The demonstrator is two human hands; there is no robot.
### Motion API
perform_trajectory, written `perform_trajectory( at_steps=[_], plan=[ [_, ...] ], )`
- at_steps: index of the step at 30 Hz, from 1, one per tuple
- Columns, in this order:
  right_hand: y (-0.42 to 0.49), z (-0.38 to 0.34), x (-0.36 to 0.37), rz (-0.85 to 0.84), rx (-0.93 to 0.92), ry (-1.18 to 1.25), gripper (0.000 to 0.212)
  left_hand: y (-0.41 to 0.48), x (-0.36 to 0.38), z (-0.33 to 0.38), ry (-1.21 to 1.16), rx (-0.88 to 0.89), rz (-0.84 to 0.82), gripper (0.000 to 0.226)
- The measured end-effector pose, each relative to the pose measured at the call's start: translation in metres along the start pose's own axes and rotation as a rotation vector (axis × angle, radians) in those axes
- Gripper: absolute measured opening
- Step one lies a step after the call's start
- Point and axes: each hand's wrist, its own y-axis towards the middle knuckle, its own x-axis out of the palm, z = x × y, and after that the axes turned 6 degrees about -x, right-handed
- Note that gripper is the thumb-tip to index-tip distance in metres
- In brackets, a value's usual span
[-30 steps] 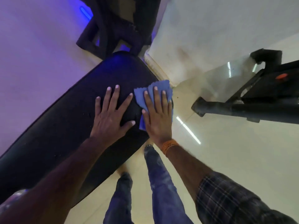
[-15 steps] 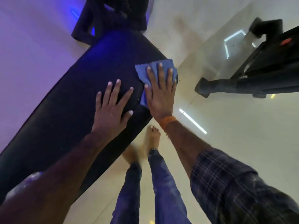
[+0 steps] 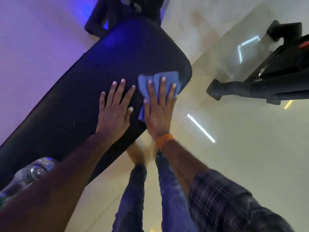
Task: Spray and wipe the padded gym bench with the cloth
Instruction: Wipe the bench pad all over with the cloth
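Observation:
The black padded bench runs from lower left to upper middle, with small droplets on its surface. A blue cloth lies near the bench's right edge, close to its rounded end. My right hand presses flat on the cloth, fingers spread. My left hand lies flat on the bare pad just left of it, fingers apart, holding nothing. A clear plastic bottle rests on the pad at lower left, partly hidden by my left forearm.
A black machine frame stands on the glossy pale floor to the right. The bench's dark stand sits at the top. My legs and bare feet are beside the bench's right edge.
My right hand has slid the cloth along the pad's right edge toward the rounded end. My left hand stays flat on the pad. The bottle has come into view.

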Motion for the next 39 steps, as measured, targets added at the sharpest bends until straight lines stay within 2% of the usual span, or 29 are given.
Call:
perform_trajectory(
  at_steps=[2, 4, 7, 9, 12, 15, 18, 20, 23, 25, 28, 30, 31, 33, 35, 37, 39],
  plan=[
    [-0.036, -0.005, -0.003, -0.087, -0.141, -0.021, 0.057, -0.004, -0.002, -0.001, -0.013, -0.026, -0.003, 0.067],
    [-0.019, 0.009, -0.006, -0.090, -0.223, -0.083, 0.056, -0.008, -0.003, -0.005, -0.020, -0.038, 0.004, 0.068],
    [0.031, 0.013, -0.004, -0.002, -0.151, -0.160, 0.056, -0.012, 0.000, -0.016, -0.019, -0.036, 0.034, 0.067],
    [0.021, -0.001, 0.004, 0.023, -0.090, -0.145, 0.057, -0.014, 0.001, -0.019, -0.029, -0.039, 0.044, 0.067],
    [-0.043, -0.025, 0.006, -0.148, -0.222, -0.116, 0.060, -0.021, -0.002, -0.022, -0.058, -0.130, 0.067, 0.067],
    [-0.014, -0.010, 0.002, -0.164, -0.345, -0.153, 0.058, -0.026, -0.006, -0.034, -0.049, -0.217, 0.107, 0.068],
    [0.046, -0.013, 0.007, -0.051, -0.215, -0.223, 0.056, -0.028, -0.005, -0.047, -0.034, -0.204, 0.138, 0.064],
    [0.033, -0.027, 0.016, -0.041, -0.155, -0.233, 0.058, -0.028, -0.004, -0.048, -0.047, -0.206, 0.148, 0.062],
    [-0.021, -0.037, 0.012, -0.199, -0.362, -0.223, 0.060, -0.025, -0.009, -0.045, -0.076, -0.282, 0.158, 0.061],
    [-0.003, -0.027, 0.011, -0.228, -0.475, -0.224, 0.059, -0.020, -0.012, -0.047, -0.075, -0.301, 0.172, 0.061],
    [0.058, -0.034, 0.016, -0.132, -0.375, -0.282, 0.057, -0.014, -0.009, -0.054, -0.062, -0.303, 0.191, 0.064],
    [0.063, -0.044, 0.019, -0.128, -0.312, -0.303, 0.057, -0.014, -0.006, -0.054, -0.067, -0.317, 0.193, 0.068],
    [0.052, -0.045, 0.018, -0.155, -0.332, -0.293, 0.058, -0.014, -0.007, -0.055, -0.078, -0.335, 0.195, 0.069],
    [0.017, -0.041, 0.005, -0.280, -0.488, -0.289, 0.059, -0.014, -0.011, -0.055, -0.097, -0.378, 0.179, 0.072],
    [0.019, -0.027, -0.005, -0.365, -0.621, -0.280, 0.058, -0.013, -0.016, -0.059, -0.099, -0.404, 0.163, 0.074],
    [0.060, -0.028, -0.002, -0.324, -0.587, -0.310, 0.058, -0.012, -0.018, -0.061, -0.095, -0.404, 0.150, 0.075],
    [0.106, -0.046, 0.010, -0.213, -0.450, -0.344, 0.058, -0.012, -0.016, -0.062, -0.096, -0.405, 0.150, 0.075]
  ],
)
